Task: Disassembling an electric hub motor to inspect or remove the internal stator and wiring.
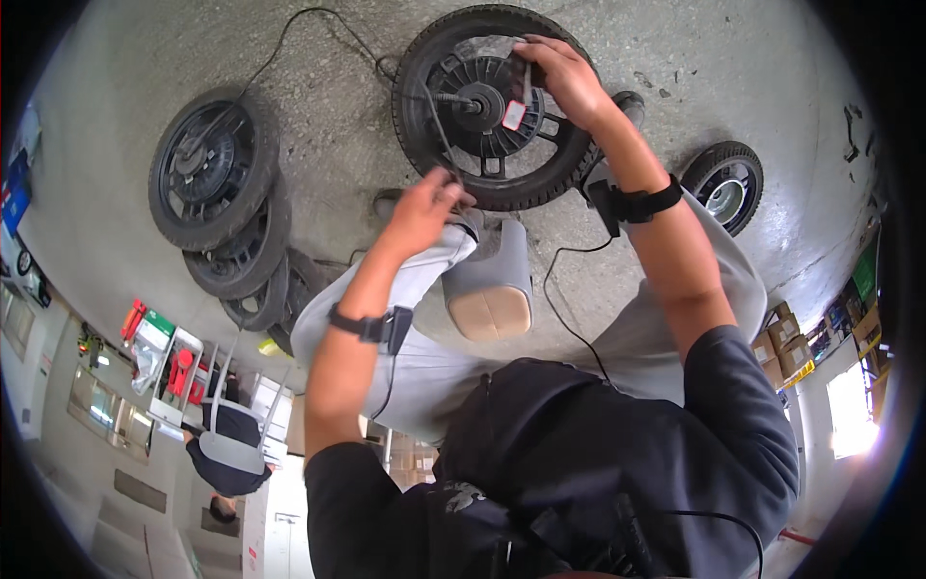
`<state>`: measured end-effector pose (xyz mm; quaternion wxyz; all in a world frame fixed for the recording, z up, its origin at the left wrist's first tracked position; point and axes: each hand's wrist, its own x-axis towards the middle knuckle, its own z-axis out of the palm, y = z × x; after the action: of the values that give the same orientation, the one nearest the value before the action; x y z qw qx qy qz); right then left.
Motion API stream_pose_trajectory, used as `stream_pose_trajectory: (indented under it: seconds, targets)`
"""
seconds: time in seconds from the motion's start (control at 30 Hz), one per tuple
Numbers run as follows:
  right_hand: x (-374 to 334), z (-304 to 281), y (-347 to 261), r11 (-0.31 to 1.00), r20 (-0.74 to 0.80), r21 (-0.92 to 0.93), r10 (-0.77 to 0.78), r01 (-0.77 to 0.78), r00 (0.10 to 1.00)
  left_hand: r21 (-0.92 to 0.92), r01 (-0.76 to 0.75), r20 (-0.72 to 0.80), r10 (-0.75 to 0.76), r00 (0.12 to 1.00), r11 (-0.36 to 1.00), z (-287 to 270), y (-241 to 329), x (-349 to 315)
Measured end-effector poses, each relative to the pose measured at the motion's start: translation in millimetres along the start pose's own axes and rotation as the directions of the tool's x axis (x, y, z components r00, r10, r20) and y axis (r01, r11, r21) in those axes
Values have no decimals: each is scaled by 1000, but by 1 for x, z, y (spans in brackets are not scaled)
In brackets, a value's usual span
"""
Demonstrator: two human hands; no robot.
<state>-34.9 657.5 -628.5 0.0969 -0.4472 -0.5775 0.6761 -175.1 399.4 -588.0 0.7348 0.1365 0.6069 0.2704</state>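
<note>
A black hub-motor wheel (494,106) is held upright on the concrete floor (338,135) at twelve o'clock. The right hand (569,82) is closed over its spokes and upper rim; the left hand (424,207) is pinched shut on its black cable (442,135). Stacked wheels (217,193) lie at ten o'clock.

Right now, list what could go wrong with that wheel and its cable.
1. The cable runs from the hub to the left hand; a pull might strain it where it leaves the axle.
2. The wheel stands on edge, steadied by the right hand; it could tip over.
</note>
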Motion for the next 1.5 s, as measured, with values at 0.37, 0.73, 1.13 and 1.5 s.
stream_pose_trajectory:
  seconds: [0.37,0.73,1.13,1.5]
  targets:
    - [-14,-33,-15,903,352,378,65,-205,934,-446,-634,-274,577,769,632,-76,113,-51]
    - [-191,-45,-184,909,316,116,-415,399,853,-420,-743,-424,611,669,522,-22,110,-112]
    - [-256,-8,-198,412,165,-489,-822,769,545,-267,-528,-95,523,847,806,15,103,-94]
    - [-234,17,-186,289,325,-388,-846,875,423,-277,-480,-125,465,877,832,2,102,-78]
